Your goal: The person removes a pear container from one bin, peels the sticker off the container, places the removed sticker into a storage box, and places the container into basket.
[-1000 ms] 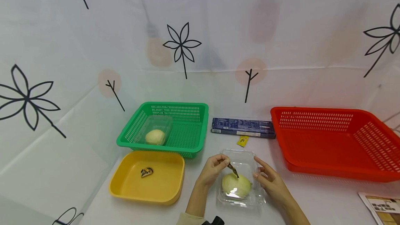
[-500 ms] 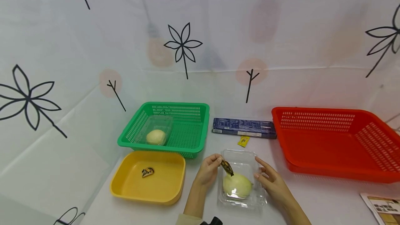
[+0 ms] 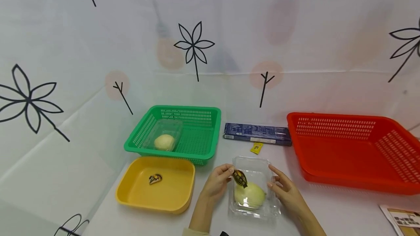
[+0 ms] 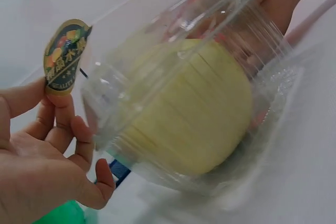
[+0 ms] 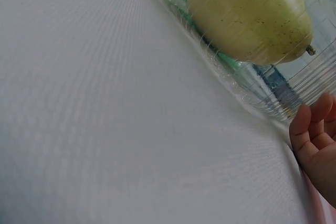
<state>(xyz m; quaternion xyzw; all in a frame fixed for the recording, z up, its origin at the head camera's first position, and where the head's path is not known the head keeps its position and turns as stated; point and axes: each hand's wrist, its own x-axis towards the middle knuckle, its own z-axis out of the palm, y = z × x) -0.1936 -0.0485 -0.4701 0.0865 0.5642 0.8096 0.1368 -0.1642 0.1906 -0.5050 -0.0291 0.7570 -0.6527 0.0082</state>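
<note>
My left hand (image 3: 216, 183) pinches an oval black-and-gold fruit sticker (image 4: 66, 56) by its lower edge between thumb and fingers; its printed face shows fruit pictures and lettering. In the head view the sticker overlaps a pale yellow-green melon (image 3: 250, 196). The melon lies inside a lidded clear plastic clamshell box (image 3: 251, 164) on the white table. At the box's right side, my right hand (image 3: 287, 191) touches the wall with spread fingers, index finger reaching toward the far corner. In the right wrist view, its fingertips (image 5: 300, 119) are right at the box edge.
A yellow tray (image 3: 177, 201) with another sticker (image 3: 155, 179) stands left. Behind it, a green basket (image 3: 210, 134) holds a second boxed melon (image 3: 164, 142). A blue carton (image 3: 257, 133) and a yellow packet (image 3: 256, 148) lie at the back, a red basket (image 3: 334, 156) right.
My left hand has drawn slightly left and turned the sticker, so its face now shows where it earlier appeared nearly edge-on. The right hand and box have stayed in place.
</note>
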